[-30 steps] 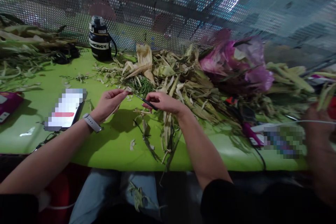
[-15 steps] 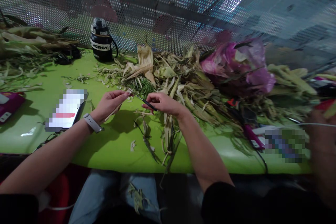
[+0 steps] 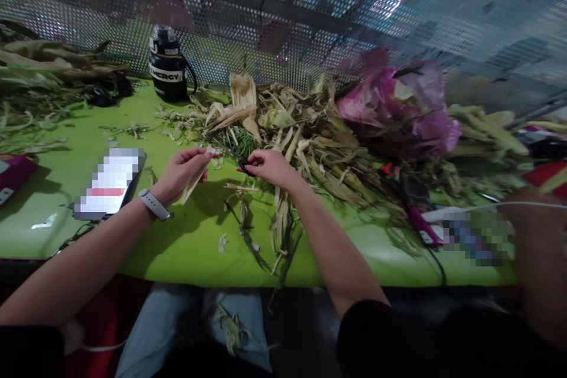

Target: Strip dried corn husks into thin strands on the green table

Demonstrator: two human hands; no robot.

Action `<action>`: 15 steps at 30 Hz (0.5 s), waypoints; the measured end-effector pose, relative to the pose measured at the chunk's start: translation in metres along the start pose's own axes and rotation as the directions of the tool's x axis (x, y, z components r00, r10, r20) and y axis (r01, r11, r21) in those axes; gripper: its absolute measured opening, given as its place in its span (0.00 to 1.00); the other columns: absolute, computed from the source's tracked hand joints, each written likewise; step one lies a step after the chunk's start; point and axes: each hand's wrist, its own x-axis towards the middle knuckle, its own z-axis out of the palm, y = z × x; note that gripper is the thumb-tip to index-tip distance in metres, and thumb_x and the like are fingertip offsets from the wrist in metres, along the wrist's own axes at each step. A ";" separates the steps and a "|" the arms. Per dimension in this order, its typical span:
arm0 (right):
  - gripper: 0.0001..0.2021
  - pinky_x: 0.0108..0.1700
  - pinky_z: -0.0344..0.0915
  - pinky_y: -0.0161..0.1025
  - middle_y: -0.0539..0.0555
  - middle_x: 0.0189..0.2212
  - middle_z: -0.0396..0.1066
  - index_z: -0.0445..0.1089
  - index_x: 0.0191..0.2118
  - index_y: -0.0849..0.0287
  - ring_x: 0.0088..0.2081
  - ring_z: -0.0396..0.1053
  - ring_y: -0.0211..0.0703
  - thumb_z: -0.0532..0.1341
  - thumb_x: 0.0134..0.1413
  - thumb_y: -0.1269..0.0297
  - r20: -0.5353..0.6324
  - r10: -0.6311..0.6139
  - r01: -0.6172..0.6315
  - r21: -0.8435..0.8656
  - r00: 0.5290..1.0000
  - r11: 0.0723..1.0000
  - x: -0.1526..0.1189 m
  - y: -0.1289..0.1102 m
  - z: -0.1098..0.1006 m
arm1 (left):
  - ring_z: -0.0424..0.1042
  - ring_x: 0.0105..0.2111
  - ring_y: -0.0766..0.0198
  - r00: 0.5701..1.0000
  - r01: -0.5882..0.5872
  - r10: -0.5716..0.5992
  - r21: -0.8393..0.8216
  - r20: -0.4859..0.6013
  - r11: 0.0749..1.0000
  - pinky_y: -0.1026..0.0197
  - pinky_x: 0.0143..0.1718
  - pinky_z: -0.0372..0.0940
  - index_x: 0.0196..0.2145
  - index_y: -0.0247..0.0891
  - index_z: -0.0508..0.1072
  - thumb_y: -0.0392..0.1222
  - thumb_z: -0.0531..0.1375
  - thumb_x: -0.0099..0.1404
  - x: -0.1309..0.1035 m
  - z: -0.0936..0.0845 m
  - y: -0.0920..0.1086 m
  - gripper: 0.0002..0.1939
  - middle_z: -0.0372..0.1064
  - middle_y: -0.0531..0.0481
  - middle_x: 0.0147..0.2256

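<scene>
My left hand (image 3: 188,172), with a pale watch on its wrist, pinches a strip of dry corn husk (image 3: 194,184) that hangs down below the fingers. Close by on the right, my right hand (image 3: 268,166) is closed on a dark-handled tool (image 3: 246,166), which looks like small scissors. Its thin tip points toward the left fingertips and is blurred. Behind both hands lies a bundle of thin green strips (image 3: 239,140), beside a large heap of dry husks (image 3: 330,159). Loose husk scraps (image 3: 243,212) lie on the green table just in front of my right hand.
A black bottle (image 3: 168,68) stands at the back left. A lit phone (image 3: 110,183) lies left of my left arm. A pink plastic bag (image 3: 398,109) sits behind the heap. Another person's blurred arm (image 3: 538,248) is at the far right.
The tool in my right hand has turned, and its dark handle now shows at the fingertips. My left hand has tilted slightly, so the husk strip hangs more visibly below it.
</scene>
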 end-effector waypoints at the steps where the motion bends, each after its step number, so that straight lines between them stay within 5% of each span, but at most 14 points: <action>1: 0.14 0.31 0.56 0.36 0.51 0.28 0.72 0.73 0.33 0.59 0.29 0.65 0.39 0.64 0.47 0.53 -0.016 -0.009 0.008 -0.049 1.000 0.999 0.000 0.000 0.001 | 0.66 0.19 0.70 1.000 -0.011 0.012 -0.009 0.006 1.000 0.66 0.22 0.62 0.31 0.35 0.75 0.46 0.66 0.58 0.001 -0.001 -0.001 0.10 0.67 0.53 0.20; 8: 0.15 0.32 0.53 0.37 0.56 0.36 0.70 0.78 0.35 0.57 0.33 0.65 0.42 0.65 0.48 0.51 -0.121 -0.065 0.017 -0.359 0.991 0.933 -0.001 -0.007 0.011 | 0.67 0.25 0.70 0.997 -0.041 0.041 0.010 -0.070 0.999 0.67 0.28 0.62 0.33 0.35 0.78 0.49 0.69 0.55 0.003 0.000 -0.002 0.14 0.72 0.51 0.25; 15: 0.13 0.29 0.53 0.36 0.52 0.26 0.73 0.76 0.34 0.57 0.27 0.66 0.40 0.67 0.47 0.53 -0.056 0.066 -0.077 -0.232 0.996 0.970 0.005 -0.004 0.017 | 0.68 0.28 0.72 0.992 -0.078 0.072 -0.052 -0.108 0.996 0.68 0.30 0.61 0.32 0.35 0.79 0.48 0.71 0.51 0.007 -0.001 -0.011 0.15 0.74 0.51 0.30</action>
